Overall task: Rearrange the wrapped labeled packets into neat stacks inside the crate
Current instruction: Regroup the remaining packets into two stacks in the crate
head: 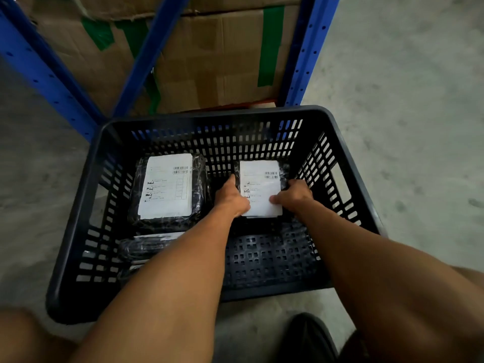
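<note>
my left hand (230, 196) and right hand (294, 196) clasp the packet (260, 188) between them, fingers closed on its sides, long axis toward the crate (217, 113) far wall.

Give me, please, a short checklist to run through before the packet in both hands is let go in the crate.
1. Both hands on the packet: left hand and right hand grip the right packet at its sides: ok.
2. Label facing up: ok.
3. Sits square on a stack below: cannot tell, hidden.
4. Clear of the left packet: gap between them: ok.
5. Loose packet at the crate's near left stacked: not ok.
6. Bare crate floor near right: ok.
</note>
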### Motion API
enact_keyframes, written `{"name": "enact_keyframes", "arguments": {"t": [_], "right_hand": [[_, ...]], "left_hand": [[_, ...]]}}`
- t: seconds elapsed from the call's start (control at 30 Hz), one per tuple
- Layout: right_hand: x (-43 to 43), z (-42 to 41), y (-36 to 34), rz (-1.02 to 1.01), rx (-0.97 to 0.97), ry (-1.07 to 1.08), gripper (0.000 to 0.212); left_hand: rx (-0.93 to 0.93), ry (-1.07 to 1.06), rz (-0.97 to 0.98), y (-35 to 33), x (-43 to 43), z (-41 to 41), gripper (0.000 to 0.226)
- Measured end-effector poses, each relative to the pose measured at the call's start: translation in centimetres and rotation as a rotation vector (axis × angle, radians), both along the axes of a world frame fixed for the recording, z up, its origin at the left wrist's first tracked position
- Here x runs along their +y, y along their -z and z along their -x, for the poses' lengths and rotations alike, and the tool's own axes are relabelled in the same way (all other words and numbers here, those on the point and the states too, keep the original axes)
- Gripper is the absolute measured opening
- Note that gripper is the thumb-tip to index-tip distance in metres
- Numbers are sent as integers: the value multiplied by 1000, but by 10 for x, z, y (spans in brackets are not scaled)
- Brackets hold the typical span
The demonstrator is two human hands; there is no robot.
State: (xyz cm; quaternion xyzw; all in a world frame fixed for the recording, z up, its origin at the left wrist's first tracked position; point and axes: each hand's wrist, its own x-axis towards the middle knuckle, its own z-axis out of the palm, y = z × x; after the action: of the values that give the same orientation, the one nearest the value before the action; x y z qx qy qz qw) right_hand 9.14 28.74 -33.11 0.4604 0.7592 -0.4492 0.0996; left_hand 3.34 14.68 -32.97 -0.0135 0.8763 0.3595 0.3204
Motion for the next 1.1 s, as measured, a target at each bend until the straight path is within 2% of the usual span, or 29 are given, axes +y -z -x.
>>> {"name": "enact_keyframes", "arguments": {"t": [0.07,0.17,0.33,0.57,0.63,0.7,0.8,0.87,1.0,1.1], "right_hand": [[0,-1,10,-20,-54,-26,43],[-1,-1,20,-32,-102,-21,41],[0,-1,36,-79,-161,-23,42],[-3,8,41,-157,-268,-80,51],[-7,10,39,-193,-288,-106,47],[-12,11,35,-242,-291,-149,39],[-22,11,24,-293,-271,-169,27],[-30,12,13,-296,-254,-157,28],[-54,15,-9,-236,-219,-204,35],[-83,19,-26,-172,-182,-270,30]], "left_hand": [[-31,32,53,8,1,0,96],[-67,55,110,23,4,-1,90],[-22,121,193,42,10,-1,84],[-63,85,229,51,17,-2,96],[-16,95,261,49,17,-4,83],[69,120,289,44,17,-7,55],[209,181,302,24,9,-13,35],[282,158,264,2,-5,-14,18],[404,107,193,-45,-54,-5,18],[491,10,279,-71,-102,4,21]]}}
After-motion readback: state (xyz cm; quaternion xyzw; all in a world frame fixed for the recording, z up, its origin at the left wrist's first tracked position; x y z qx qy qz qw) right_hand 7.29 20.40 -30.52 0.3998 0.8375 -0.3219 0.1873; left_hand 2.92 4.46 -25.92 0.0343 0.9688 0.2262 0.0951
